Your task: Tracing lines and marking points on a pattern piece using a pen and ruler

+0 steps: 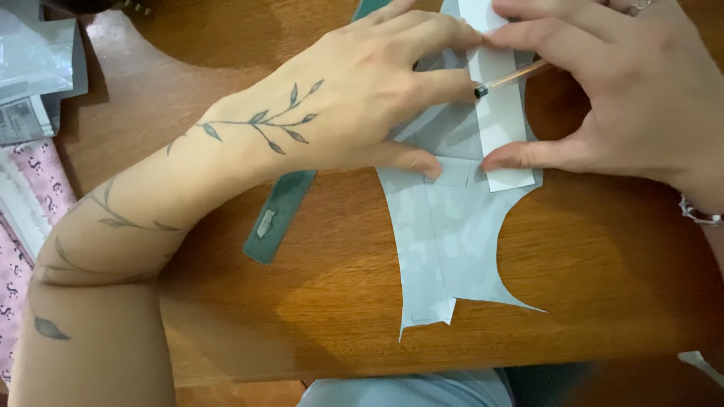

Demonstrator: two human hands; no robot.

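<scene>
A pale grey-blue cut paper sheet [452,249] lies on the wooden table [603,286]. A narrow white paper strip [498,120] rests on its upper part. My left hand [362,98], with a leaf tattoo along the wrist, presses thumb and fingertips on the sheet beside the strip. My right hand [626,98] pinches the strip's top with a fingertip and its lower end with the thumb. A thin pencil [513,78] lies between the fingers of my right hand, its dark tip over the strip.
A dark green ruler [277,218] lies partly under my left forearm. Pink patterned fabric [30,196] and plastic-wrapped papers [34,68] sit at the left edge. The table's front edge runs along the bottom, with light blue cloth [407,392] below it.
</scene>
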